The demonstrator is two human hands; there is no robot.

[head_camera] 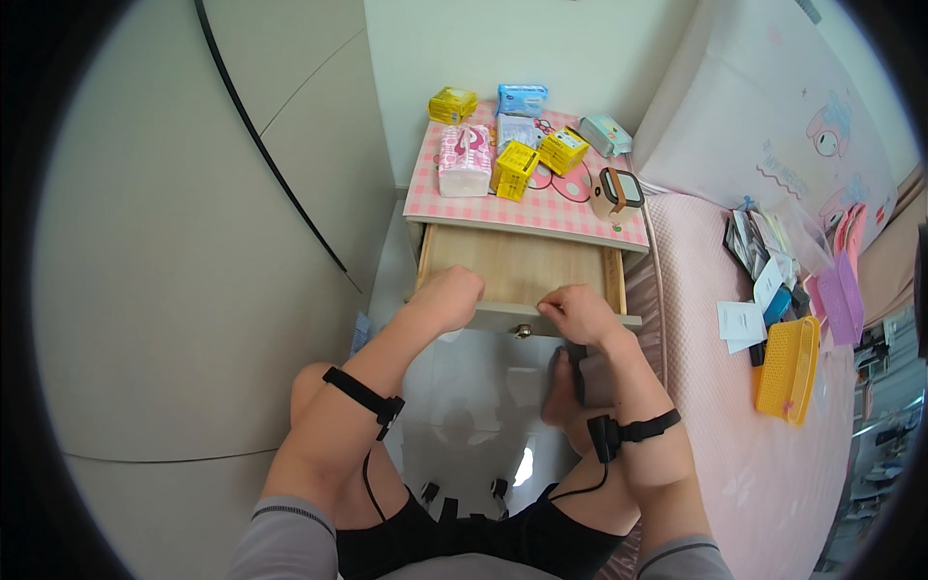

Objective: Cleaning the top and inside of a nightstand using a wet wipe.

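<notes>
A pulled-out wooden drawer (522, 262) of a small bedside cabinet lies before me, its pale bottom board showing. My left hand (451, 297) is curled over the left part of the drawer front; its fingertips are hidden. A small white thing (451, 335), too covered to name, shows just below that wrist. At the right part of the front, my right hand (578, 313) has thumb and fingers bent together at the top edge. Whether it pinches anything cannot be made out. Between both hands, a round metal knob (523, 331) sits on the drawer front.
On the pink checked cabinet top (464, 209) stand a tissue pack (465, 161), several yellow packs (516, 170), a blue pack (522, 100) and a beige box with a strap (616, 194). Right, the bed (696, 290) bears papers and a yellow basket (786, 370). A large panel (203, 290) stands left.
</notes>
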